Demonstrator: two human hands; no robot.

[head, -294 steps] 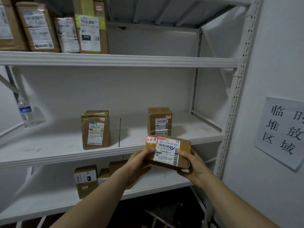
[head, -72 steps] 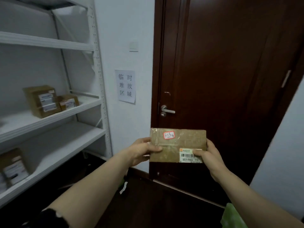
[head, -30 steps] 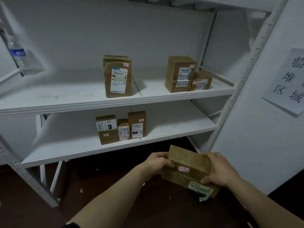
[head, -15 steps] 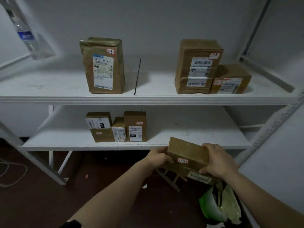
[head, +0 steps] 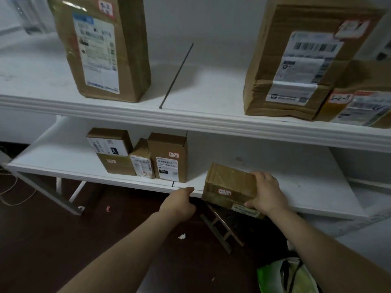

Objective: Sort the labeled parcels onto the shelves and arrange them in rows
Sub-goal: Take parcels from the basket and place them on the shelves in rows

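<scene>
My right hand [head: 267, 195] grips the right end of a flat brown parcel [head: 228, 182] with a small red-edged sticker on its front. The parcel rests tilted on the front edge of the lower white shelf [head: 306, 187], its near end hanging over the lip. My left hand [head: 178, 205] is off the parcel, just left of it at the shelf's front edge, fingers loosely curled and holding nothing. To the left on the same shelf stand three labeled boxes in a row: a stacked pair [head: 109, 144], a small one [head: 141, 161] and an upright one [head: 167, 157].
The upper shelf [head: 201, 117] carries a tall parcel [head: 101, 47] at the left, a large parcel [head: 296, 60] and a small one [head: 359, 102] at the right. A green bag [head: 285, 275] and a wooden frame [head: 222, 229] lie on the dark floor below.
The view has dropped closer to the lower shelf. The parcel moved forward onto that shelf's front edge, and my left hand let go of it; only my right hand still holds it.
</scene>
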